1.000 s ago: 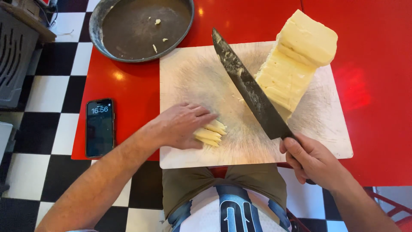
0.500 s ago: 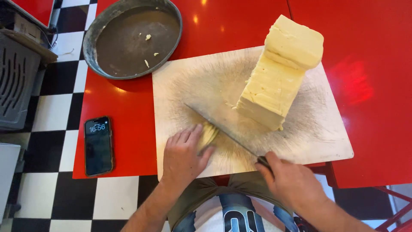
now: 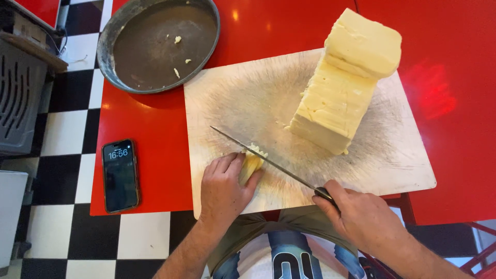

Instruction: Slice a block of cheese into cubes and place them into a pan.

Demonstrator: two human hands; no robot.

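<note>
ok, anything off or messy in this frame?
Minor only: the phone lies near the red table's front edge, and a few pale crumbs sit in the round metal pan. The cheese block leans.

Dark rectangular phone (image 3: 120, 175), lit screen; red table (image 3: 150, 155) edge

Single head-worn view looks steeply down, close over the cutting board (image 3: 392, 160) (floor at left)

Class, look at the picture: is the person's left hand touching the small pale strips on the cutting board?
Touching. The head view shows the left hand with its fingers curled over the pale strips, pinning them to the cutting board beside the knife.
</note>
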